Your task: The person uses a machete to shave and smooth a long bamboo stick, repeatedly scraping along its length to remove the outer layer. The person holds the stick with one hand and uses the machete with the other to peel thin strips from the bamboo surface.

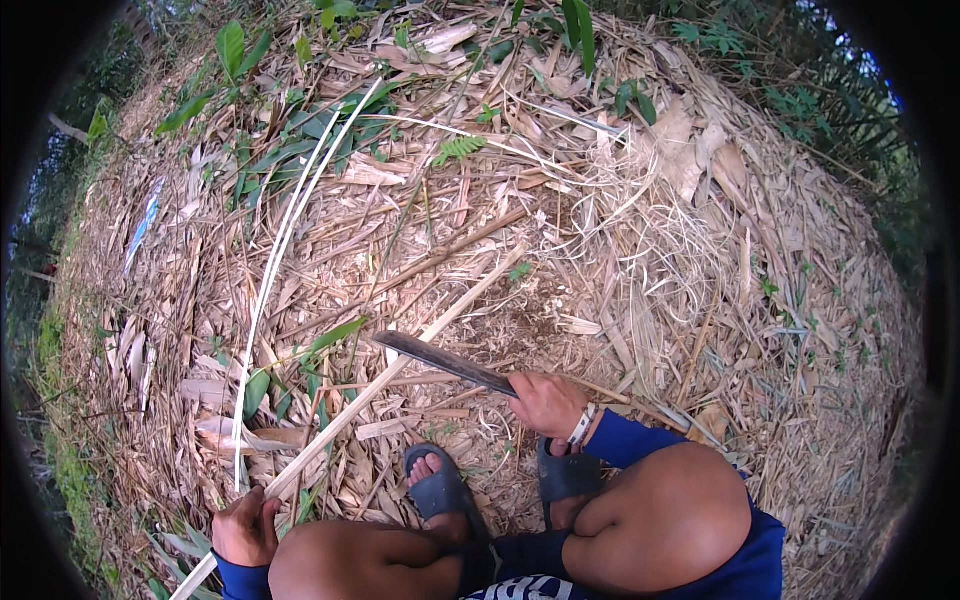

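Note:
My left hand (pixel 245 528), low on the left by my knee, is closed round a long pale split bamboo strip (pixel 345 420). The strip slants up and away to the right, and its near end sticks out below the hand. In my right hand (pixel 548 403), in front of my feet, is a long knife (pixel 445 361) with a dark, straight blade; the fingers hide its handle. The blade points left and crosses over the strip. I cannot tell whether the two touch.
Two thin pale strips (pixel 290 220) lie lengthwise to the left, their near ends by my left hand. Curly shavings (pixel 650 215) are heaped at the right. Dry leaves (pixel 690 150) and sticks cover the ground. My sandalled feet (pixel 442 497) are close below the knife.

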A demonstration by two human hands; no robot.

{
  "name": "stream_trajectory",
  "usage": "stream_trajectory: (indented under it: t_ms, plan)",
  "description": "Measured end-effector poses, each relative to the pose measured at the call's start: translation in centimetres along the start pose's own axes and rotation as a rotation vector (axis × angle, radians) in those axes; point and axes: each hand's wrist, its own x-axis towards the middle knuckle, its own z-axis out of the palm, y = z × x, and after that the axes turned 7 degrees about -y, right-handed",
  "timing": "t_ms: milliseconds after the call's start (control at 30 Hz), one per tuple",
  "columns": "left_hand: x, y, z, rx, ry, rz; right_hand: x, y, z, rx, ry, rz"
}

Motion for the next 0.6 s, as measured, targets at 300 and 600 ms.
stream_trajectory:
  t_ms: [300, 600]
  plan:
    - [-1.7, 0.5, 0.7, 0.086, 0.055, 0.035, 1.7, 4.0, -0.5, -0.055, -0.015, 0.152]
    - [-1.4, 0.8, 0.2, 0.133, 0.065, 0.086, 2.8, 7.4, -3.1, -0.007, -0.056, 0.27]
